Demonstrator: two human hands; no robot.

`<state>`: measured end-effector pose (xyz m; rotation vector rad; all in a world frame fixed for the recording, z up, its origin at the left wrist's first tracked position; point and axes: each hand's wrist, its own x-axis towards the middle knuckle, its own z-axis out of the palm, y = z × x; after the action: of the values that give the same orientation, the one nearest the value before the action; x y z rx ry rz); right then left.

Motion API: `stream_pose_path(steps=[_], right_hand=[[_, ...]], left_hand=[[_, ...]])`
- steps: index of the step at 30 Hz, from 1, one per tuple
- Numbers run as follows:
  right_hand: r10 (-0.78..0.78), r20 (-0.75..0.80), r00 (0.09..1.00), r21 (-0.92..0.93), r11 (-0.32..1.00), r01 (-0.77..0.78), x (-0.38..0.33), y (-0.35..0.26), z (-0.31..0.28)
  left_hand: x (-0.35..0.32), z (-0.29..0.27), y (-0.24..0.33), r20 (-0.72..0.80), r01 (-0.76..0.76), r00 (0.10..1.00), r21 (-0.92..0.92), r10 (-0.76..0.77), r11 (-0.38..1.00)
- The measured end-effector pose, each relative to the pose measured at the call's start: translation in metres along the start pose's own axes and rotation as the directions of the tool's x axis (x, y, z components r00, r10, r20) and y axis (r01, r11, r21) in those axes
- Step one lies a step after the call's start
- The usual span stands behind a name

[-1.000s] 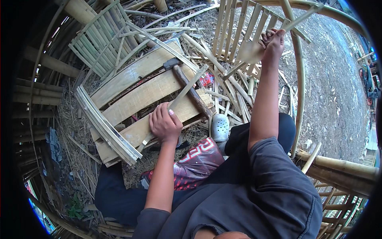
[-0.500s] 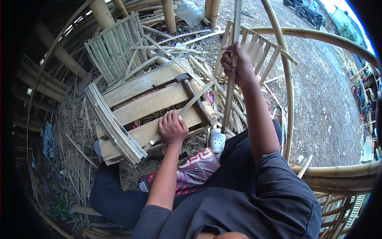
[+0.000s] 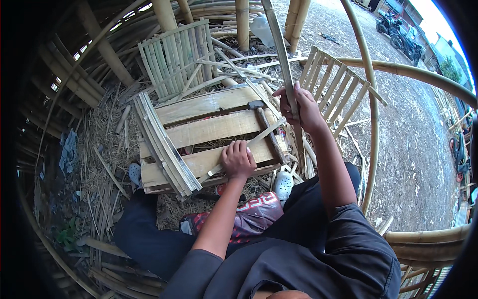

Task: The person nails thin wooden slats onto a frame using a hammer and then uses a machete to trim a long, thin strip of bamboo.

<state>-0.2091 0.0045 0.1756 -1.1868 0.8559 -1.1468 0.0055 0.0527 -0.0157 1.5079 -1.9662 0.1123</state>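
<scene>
My right hand (image 3: pixel 300 106) grips a long split bamboo strip (image 3: pixel 280 47) that stands nearly upright, its lower end down by the pallet's right edge. My left hand (image 3: pixel 238 160) rests palm down on the front board of a wooden pallet (image 3: pixel 209 130), pressing on a thin bamboo sliver (image 3: pixel 259 135) that lies slanted across the boards. A hammer (image 3: pixel 266 130) lies on the pallet just right of that hand, its head toward the far side. A bundle of bamboo strips (image 3: pixel 162 144) lies along the pallet's left edge.
A slatted bamboo panel (image 3: pixel 174 57) lies behind the pallet, another (image 3: pixel 334 89) to the right. Bent bamboo poles (image 3: pixel 371 109) arc on the right. Bamboo scraps and shavings (image 3: pixel 102 159) cover the ground at left. A white clog (image 3: pixel 284 182) sits by my knee. Motorbikes (image 3: pixel 401 35) stand far off.
My right hand has drawn the bamboo strip from the far right in toward the pallet and stood it more upright. The left hand has stayed on the pallet board.
</scene>
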Motion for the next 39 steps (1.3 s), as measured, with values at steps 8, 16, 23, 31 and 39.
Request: stream_pose_path(steps=[8, 16, 23, 31, 39], right_hand=[[-0.394, -0.048, 0.918, -0.442, 0.833, 0.335, 0.000, 0.015, -0.019], [-0.328, -0.107, 0.938, -0.728, 0.669, 0.151, -0.003, 0.036, -0.043], [-0.205, 0.047, 0.978, -0.697, 0.694, 0.179, -0.004, 0.039, 0.022], [-0.531, 0.372, 0.762, -0.710, 0.366, 0.601, -0.009, 0.046, 0.062], [-0.255, 0.041, 0.966, -0.858, 0.487, 0.165, -0.053, -0.024, -0.035]], left_hand=[[0.001, 0.000, -0.002, 0.015, 0.002, 1.000, -0.063, -0.001, 0.998], [0.012, -0.016, -0.004, 0.093, 0.211, 0.977, -0.304, -0.192, 0.929], [0.047, -0.068, 0.000, 0.187, 0.199, 0.979, -0.838, -0.075, 0.508], [0.073, -0.147, 0.012, 0.172, 0.197, 0.916, -0.980, -0.363, 0.031], [0.078, -0.233, -0.021, -0.244, -0.139, 0.953, -0.880, -0.181, 0.455]])
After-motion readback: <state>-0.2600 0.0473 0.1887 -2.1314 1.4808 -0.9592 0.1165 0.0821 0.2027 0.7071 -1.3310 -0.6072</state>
